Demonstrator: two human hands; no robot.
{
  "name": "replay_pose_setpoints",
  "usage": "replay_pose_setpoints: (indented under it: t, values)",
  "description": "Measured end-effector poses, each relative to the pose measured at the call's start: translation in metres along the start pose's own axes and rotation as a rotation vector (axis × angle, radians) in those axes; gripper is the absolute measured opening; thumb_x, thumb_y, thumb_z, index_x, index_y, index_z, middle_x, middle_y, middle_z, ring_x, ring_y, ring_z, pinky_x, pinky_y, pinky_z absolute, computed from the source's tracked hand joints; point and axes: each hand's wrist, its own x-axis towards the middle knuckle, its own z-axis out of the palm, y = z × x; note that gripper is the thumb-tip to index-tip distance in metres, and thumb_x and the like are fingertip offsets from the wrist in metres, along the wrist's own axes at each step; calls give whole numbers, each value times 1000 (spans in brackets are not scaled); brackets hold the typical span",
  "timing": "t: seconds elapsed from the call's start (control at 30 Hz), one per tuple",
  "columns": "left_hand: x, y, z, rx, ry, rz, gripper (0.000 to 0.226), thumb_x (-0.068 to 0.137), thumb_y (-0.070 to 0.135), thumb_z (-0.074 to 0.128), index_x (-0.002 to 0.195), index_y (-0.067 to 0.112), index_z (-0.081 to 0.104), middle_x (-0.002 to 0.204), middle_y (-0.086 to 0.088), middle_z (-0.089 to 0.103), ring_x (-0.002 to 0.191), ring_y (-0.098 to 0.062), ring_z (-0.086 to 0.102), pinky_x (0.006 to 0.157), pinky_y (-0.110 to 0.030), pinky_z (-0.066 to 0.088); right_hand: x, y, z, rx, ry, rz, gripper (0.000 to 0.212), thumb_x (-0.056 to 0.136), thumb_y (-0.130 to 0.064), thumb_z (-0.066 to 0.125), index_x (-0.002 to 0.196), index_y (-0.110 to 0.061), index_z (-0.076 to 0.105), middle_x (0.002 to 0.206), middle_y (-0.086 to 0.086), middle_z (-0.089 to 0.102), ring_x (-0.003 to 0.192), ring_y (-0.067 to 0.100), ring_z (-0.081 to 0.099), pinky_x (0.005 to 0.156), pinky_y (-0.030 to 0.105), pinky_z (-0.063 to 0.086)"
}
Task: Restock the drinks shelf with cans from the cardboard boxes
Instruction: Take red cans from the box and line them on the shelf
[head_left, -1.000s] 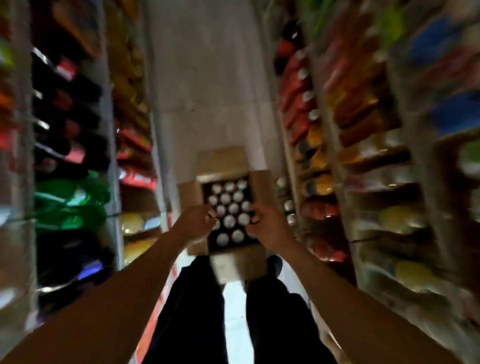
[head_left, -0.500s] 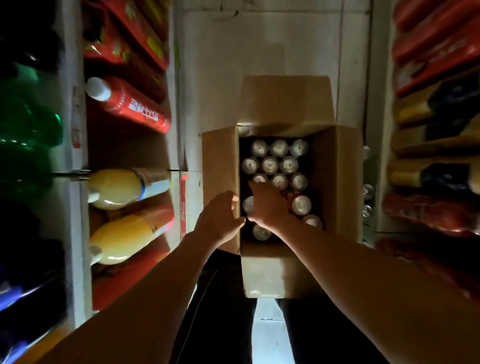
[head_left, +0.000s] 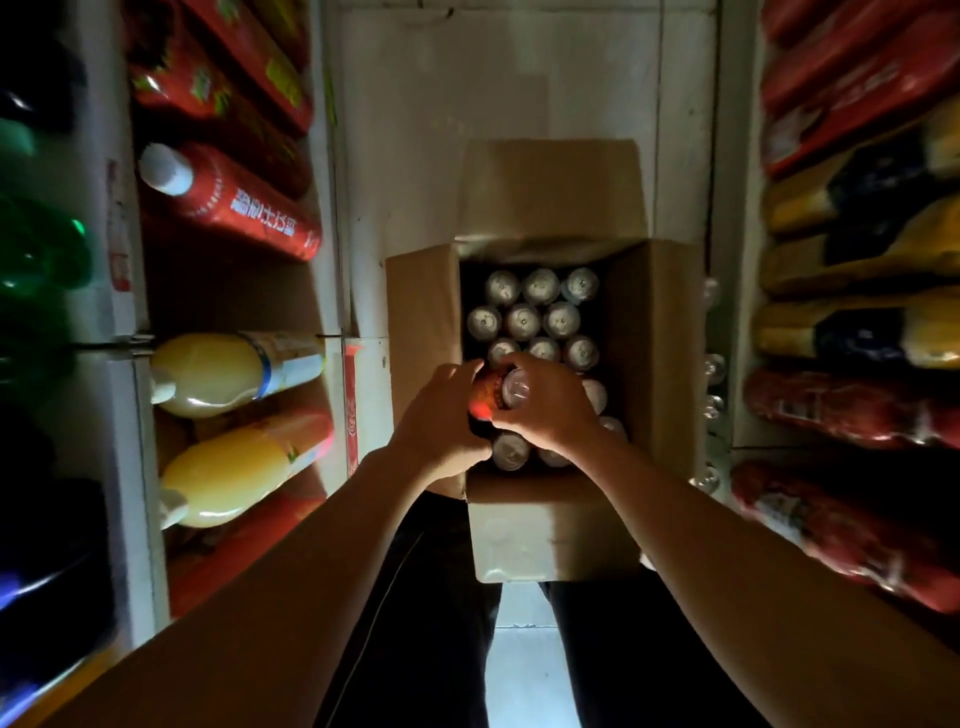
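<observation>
Both hands close on one can (head_left: 498, 396), the left hand (head_left: 441, 415) at its side, the right hand (head_left: 545, 402) over its top, just above the box (head_left: 421, 322). Lift it straight up, I'd say, clear of the cans (head_left: 540, 312) packed in the box.

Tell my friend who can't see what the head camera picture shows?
Two hands, left hand and right hand, lift a red can out of an open cardboard box full of cans. Bottles lie on shelves at both sides.

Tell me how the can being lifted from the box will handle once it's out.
The red can is probably stiff, its side smooth metal, so perhaps slippery. Both the left hand and right hand grip it. Laid sideways, its round body would likely roll.
</observation>
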Motion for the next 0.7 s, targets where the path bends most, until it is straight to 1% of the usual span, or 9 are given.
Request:
replay_pose_setpoints:
  t: [0.1, 0.17, 0.23, 0.33, 0.43, 0.47, 0.57, 0.63, 0.7]
  values:
    - [-17, 47, -25, -12, -34, 131, 103, 55, 19, 89, 144, 17, 38, 140, -4, 48, 126, -20, 50, 103, -29, 43, -43, -29, -70, 297, 70, 65, 61, 46, -46, 85, 101, -28, 67, 92, -9, 70, 85, 7, 65, 80, 26, 52]
    - [-37, 97, -51, -87, -32, 174, 87, 52, 20, 92, 130, 22, 53, 119, 2, 63, 108, -15, 61, 91, -30, 50, -85, -52, -133, 447, 133, 55, 58, 48, -35, 89, 101, -30, 66, 93, -11, 70, 86, 1, 67, 81, 22, 54]
    - [-57, 146, -74, -174, -26, 225, 69, 53, 17, 91, 114, 27, 61, 98, 9, 70, 89, -11, 67, 77, -26, 53, -126, -76, -188, 534, 219, 29, 62, 55, -19, 92, 109, -27, 64, 100, -11, 69, 90, -2, 66, 80, 15, 53]
    - [-100, 248, -114, -268, -3, 367, 60, 54, 12, 91, 106, 26, 65, 94, 7, 73, 85, -6, 70, 76, -24, 57, -197, -117, -280, 711, 412, -19, 70, 57, -7, 93, 117, -21, 60, 106, -4, 69, 98, 8, 68, 85, 25, 57]
    - [-147, 340, -141, -332, 12, 498, 54, 51, 17, 92, 98, 28, 67, 89, 6, 74, 84, -11, 71, 78, -37, 59, -265, -147, -349, 785, 556, -63, 78, 55, 4, 92, 123, -13, 57, 113, 2, 70, 106, 14, 68, 91, 31, 56]
    - [-161, 369, -148, -372, -8, 552, 56, 50, 12, 92, 97, 27, 66, 89, 5, 75, 83, -13, 72, 76, -38, 59, -287, -158, -370, 808, 605, -64, 81, 54, 4, 93, 125, -13, 57, 115, 2, 70, 107, 13, 68, 91, 30, 56]
    - [-205, 445, -163, -481, -114, 655, 69, 51, -13, 88, 107, 19, 63, 94, 7, 76, 88, -7, 71, 73, -21, 55, -345, -188, -419, 782, 826, -67, 77, 52, -12, 97, 119, -23, 61, 107, -7, 73, 101, 7, 69, 85, 22, 56]
    - [-240, 499, -169, -406, -128, 770, 78, 53, -2, 91, 120, 24, 61, 108, 7, 73, 102, -10, 69, 84, -23, 54, -393, -207, -459, 745, 1013, -75, 69, 53, -11, 96, 112, -27, 63, 97, -13, 73, 92, -3, 69, 78, 13, 53]
    - [-268, 543, -173, -339, -215, 874, 89, 55, 10, 92, 130, 37, 52, 118, 8, 69, 111, -12, 66, 92, -33, 54, -435, -214, -490, 714, 1121, -91, 66, 55, -7, 95, 110, -24, 64, 94, -11, 74, 87, -4, 69, 77, 12, 52]
